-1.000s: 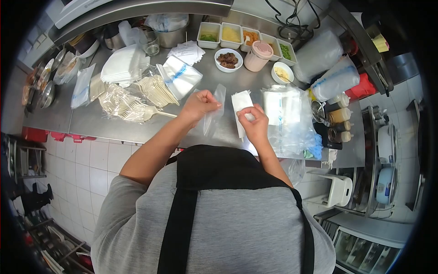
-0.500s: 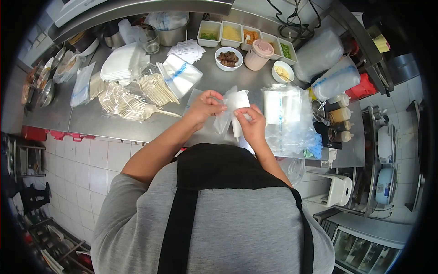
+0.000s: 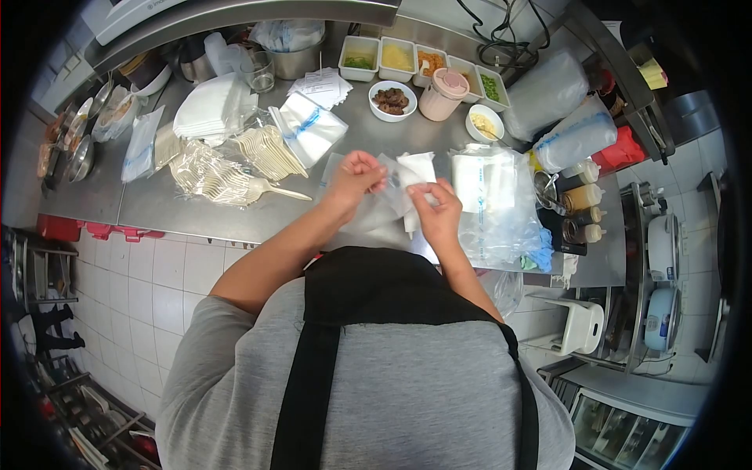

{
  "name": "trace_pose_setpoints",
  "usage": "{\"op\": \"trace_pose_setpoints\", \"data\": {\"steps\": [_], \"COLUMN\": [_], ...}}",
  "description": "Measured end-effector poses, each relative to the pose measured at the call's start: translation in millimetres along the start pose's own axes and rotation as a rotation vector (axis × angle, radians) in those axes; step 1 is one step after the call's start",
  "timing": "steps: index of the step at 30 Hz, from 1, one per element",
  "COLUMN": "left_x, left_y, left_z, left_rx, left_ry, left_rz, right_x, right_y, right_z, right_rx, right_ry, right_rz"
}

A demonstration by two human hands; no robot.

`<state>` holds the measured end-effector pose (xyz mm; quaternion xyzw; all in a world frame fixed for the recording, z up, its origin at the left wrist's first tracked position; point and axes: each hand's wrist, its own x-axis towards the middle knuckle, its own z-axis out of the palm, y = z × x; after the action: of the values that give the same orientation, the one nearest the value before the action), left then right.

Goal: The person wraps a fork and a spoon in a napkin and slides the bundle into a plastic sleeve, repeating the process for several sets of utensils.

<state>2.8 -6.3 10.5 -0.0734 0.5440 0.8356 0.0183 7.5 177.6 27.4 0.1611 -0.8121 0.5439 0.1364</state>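
My left hand (image 3: pixel 356 186) is closed in a pinch at the left side of a thin clear plastic bag (image 3: pixel 376 213), which spreads out between my hands over the steel counter. My right hand (image 3: pixel 435 208) has thumb and fingers pressed together on a folded white napkin (image 3: pixel 417 167), at the bag's right edge. Whether anything lies inside the napkin is hidden. Just right of this hand is a stack of white napkins (image 3: pixel 486 182) in plastic wrap. To the left, many cream disposable spoons (image 3: pixel 211 174) lie in clear film beside a packet of white napkins (image 3: pixel 312 129).
Behind my hands stand a bowl of dark meat (image 3: pixel 392 101), a pink lidded container (image 3: pixel 444 94), a small bowl of pale yellow pieces (image 3: pixel 485 124) and several trays of chopped food (image 3: pixel 398 60). Sauce bottles (image 3: pixel 583 196) line the right side. A steel counter (image 3: pixel 227 223) runs left.
The plastic bag has spread wider and flatter between my hands. My left hand has shifted slightly; my right hand and the napkin moved a little to the right.
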Motion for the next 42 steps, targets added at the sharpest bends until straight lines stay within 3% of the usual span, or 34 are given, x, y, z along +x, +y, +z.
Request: {"op": "trace_pose_setpoints", "data": {"steps": [4,7,10,13,16,20,21,24,29,33,37,40,42], "left_x": [8,-8,-17,-14,-9,-9,-9,-14,-46,-50,-63,-68,-68], "left_y": [11,38,52,48,46,52,53,57,53,49,50,47,41], "left_z": [-12,0,14,17,26,46,50,61,85,87,90,93,96], "left_rx": [0.262,0.998,1.323,1.429,1.411,1.375,1.380,1.440,1.415,1.161,1.147,1.141,1.098], "left_ry": [0.029,-0.053,-0.210,-0.221,-0.260,-0.265,-0.266,-0.301,-0.563,-0.620,-0.778,-0.928,-1.032], "left_rz": [0.298,0.837,0.759,0.685,0.579,0.610,0.619,0.679,0.670,0.981,0.773,0.722,0.698], "right_x": [0,1,5,5,2,-9,-12,-21,-23,-15,-10,4,7], "right_y": [15,20,17,3,-27,-58,-64,-69,-42,-15,28,15,21], "right_z": [-5,-6,-15,-33,-52,-55,-53,-49,-46,-40,-13,-8,4], "right_rx": [-0.025,-0.070,-0.161,-0.277,-0.328,-0.321,-0.346,-0.322,-0.389,-0.130,0.155,-0.105,-0.078], "right_ry": [0.060,0.066,0.075,0.034,0.136,0.136,0.091,-0.128,-0.222,-0.164,-0.178,-0.326,-0.355], "right_rz": [0.076,0.023,0.005,-0.049,-0.151,-0.220,-0.282,-0.184,-0.079,-0.050,0.147,-0.128,-0.128]}}
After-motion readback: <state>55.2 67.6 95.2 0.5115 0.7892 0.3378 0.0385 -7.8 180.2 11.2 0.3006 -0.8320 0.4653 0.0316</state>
